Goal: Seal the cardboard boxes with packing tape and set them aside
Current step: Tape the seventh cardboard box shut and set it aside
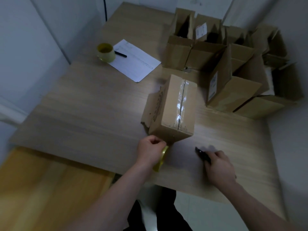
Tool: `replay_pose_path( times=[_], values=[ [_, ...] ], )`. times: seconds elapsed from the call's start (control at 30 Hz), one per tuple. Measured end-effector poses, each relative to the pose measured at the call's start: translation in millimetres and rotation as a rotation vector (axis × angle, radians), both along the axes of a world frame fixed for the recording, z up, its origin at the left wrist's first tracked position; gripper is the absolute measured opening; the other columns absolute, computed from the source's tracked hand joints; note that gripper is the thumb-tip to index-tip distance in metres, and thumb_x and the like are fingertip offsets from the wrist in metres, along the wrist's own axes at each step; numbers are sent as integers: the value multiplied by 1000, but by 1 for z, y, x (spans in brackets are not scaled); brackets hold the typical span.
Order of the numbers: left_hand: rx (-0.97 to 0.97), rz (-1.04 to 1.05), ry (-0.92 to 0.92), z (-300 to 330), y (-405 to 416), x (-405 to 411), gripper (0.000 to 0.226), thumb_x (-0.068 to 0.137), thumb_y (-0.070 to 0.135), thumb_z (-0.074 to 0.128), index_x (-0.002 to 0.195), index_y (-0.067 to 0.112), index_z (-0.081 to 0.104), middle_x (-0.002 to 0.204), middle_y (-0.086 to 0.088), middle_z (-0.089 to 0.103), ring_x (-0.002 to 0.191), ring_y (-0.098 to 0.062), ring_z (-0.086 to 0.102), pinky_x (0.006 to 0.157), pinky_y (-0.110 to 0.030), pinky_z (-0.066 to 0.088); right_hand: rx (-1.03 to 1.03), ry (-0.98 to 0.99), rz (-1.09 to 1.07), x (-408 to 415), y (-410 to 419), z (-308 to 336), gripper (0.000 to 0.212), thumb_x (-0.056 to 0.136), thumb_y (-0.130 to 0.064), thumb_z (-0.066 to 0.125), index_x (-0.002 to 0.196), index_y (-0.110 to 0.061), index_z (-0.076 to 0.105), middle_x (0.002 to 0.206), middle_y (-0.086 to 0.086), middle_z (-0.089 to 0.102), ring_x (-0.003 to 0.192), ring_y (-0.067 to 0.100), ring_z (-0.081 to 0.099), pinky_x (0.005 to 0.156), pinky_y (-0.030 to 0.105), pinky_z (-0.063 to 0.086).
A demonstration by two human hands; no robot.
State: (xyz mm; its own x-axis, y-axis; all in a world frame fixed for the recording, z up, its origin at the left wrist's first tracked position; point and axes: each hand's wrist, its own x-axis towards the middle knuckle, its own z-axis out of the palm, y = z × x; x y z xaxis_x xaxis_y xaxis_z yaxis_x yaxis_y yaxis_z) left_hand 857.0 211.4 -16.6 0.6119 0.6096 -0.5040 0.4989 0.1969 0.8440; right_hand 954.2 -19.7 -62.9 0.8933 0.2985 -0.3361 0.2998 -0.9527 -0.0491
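just beyond both hands, taped box, left hand gripping tape roll, right hand gripping cutter

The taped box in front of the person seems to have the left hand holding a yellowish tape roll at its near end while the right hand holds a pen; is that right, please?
Not quite. The right hand holds a dark cutter, not a pen; the pen lies on the paper farther back. The head view shows this. The left hand does hold the yellowish tape roll at the near end of the taped box.
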Motion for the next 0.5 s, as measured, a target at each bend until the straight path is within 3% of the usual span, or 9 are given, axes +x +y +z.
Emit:
replay_pose_path(
  times=[0.07, 0.13, 0.23, 0.27, 0.33, 0.4, 0.5],
  values=[
    [-29, -20, -37, 1, -3, -5, 24, 78, 6, 76, 61, 23, 69, 65, 6, 66, 70, -13, 59, 66, -24, 44, 64, -55, -28, -3, 10, 6, 51, 92, -38, 57, 141, -29, 48, 134, 4, 51, 122, 29, 48, 97, 41, 42],
    [-43, -31, -81, 5, -6, -10, 24, 79, 5, 75, 64, 23, 70, 66, 6, 66, 68, -9, 58, 64, -20, 44, 401, -103, -112, -15, 24, 17, 52, 89, -30, 62, 139, -21, 52, 124, 8, 59, 112, 28, 56, 92, 41, 47],
    [-78, -37, -127, 12, -13, -16, 19, 82, 8, 74, 68, 22, 73, 70, 5, 69, 67, -4, 60, 62, -15, 45, 931, 127, -225, -50, 49, 50, 44, 91, -15, 66, 132, -25, 55, 97, 6, 65, 85, 11, 61, 74, 20, 51],
    [-103, -29, -147, 15, -16, -17, 19, 83, 9, 74, 69, 22, 74, 71, 4, 70, 69, -6, 61, 63, -17, 46, 1023, 253, -243, -63, 58, 62, 43, 92, -13, 66, 129, -31, 53, 92, 7, 65, 83, 11, 62, 73, 21, 52],
    [-160, -17, -176, 22, -21, -18, 20, 85, 10, 72, 69, 22, 75, 73, 2, 71, 73, -10, 62, 67, -24, 49, 1124, 456, -300, -83, 72, 77, 43, 92, -14, 64, 126, -37, 51, 94, 8, 65, 84, 11, 64, 72, 22, 53],
    [-189, -40, -178, 30, -25, -19, 17, 87, 14, 71, 73, 23, 76, 80, 1, 72, 77, -11, 63, 71, -26, 53, 1205, 507, -373, -92, 82, 85, 41, 94, -10, 61, 126, -33, 52, 96, 9, 65, 84, 7, 63, 71, 17, 52],
    [-215, -32, -194, 38, -29, -23, 21, 89, 13, 69, 72, 24, 74, 72, 7, 67, 64, -1, 58, 54, -13, 45, 1281, 473, -455, -92, 88, 88, 40, 95, -2, 56, 127, -26, 54, 94, 11, 67, 84, 11, 65, 69, 18, 52]
  ],
)
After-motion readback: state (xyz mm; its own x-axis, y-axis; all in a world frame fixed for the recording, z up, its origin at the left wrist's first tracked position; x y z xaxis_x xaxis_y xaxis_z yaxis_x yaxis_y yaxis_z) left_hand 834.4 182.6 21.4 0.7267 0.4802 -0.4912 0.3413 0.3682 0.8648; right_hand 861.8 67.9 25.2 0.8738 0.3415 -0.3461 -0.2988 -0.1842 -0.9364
